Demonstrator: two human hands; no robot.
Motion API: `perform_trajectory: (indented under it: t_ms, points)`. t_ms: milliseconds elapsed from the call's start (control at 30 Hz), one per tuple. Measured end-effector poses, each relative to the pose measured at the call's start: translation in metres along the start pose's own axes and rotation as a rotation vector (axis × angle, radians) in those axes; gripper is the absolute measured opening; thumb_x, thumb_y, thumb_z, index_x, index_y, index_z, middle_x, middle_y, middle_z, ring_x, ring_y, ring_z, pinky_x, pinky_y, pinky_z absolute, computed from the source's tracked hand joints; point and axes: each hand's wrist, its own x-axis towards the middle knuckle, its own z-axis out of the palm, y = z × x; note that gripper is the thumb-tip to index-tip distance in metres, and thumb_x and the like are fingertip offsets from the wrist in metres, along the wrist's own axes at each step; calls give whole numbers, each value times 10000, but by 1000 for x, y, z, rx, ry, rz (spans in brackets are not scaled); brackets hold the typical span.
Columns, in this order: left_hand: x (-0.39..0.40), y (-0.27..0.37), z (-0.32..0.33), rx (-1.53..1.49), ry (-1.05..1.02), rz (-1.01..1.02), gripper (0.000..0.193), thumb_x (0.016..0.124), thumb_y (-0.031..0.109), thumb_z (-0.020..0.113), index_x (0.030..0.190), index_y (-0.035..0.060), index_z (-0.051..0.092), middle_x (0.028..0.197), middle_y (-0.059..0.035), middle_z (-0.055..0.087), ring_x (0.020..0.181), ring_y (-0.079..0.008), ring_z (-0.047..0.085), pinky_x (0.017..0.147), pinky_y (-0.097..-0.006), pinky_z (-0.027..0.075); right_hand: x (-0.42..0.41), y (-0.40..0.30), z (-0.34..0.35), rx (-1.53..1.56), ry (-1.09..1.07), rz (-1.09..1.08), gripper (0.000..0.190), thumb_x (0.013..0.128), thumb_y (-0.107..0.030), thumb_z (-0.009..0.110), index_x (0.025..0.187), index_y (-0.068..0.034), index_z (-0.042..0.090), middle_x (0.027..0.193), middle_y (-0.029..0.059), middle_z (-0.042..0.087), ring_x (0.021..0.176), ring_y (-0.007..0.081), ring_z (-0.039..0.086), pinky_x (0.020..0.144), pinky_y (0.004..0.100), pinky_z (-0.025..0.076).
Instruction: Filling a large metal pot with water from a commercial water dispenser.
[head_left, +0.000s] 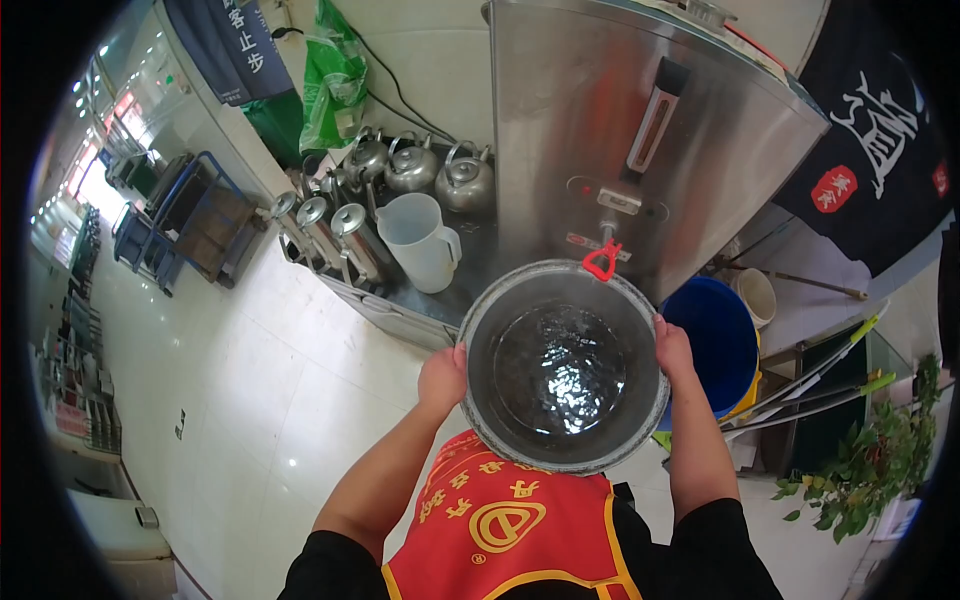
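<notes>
A large round grey metal pot (484, 420) is held between my two hands, in front of a red apron (450, 517). Rippling clear liquid (559, 367), probably water, covers its bottom and reflects the lights. My left hand (444, 377) grips the pot's left side, and my right hand (673, 346) grips the right side; the fingers underneath are hidden. Just over the pot's far rim is the red-handled tap (602, 259) of a stainless steel water boiler (555, 135). Whether liquid runs from the tap cannot be made out.
Left of the boiler, a dark counter (480, 236) bears a white plastic pitcher (420, 247), metal kettles (465, 180) and tall metal jugs (356, 240). A blue bucket (709, 345) stands to the right, near mop handles (817, 367) and a leafy plant (862, 465). Carts (195, 225) stand far left.
</notes>
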Motion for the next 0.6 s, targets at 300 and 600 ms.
perform_trajectory:
  t_ms: [300, 600]
  points:
    - [1, 0, -1, 39, -33, 3, 495, 985, 376, 367, 822, 4, 649, 881, -256, 636, 854, -450, 590, 754, -533, 451, 0, -1, -1, 43, -2, 23, 618, 990, -442, 330, 824, 59, 650, 896, 314, 620, 917, 468, 583, 831, 515, 437]
    - [1, 1, -2, 30, -35, -10, 489, 983, 383, 373, 841, 7, 652, 880, -258, 637, 855, -453, 593, 748, -535, 453, -2, -6, -4, 40, 7, 13, 612, 986, -442, 343, 828, 63, 650, 887, 321, 616, 916, 472, 581, 832, 513, 438]
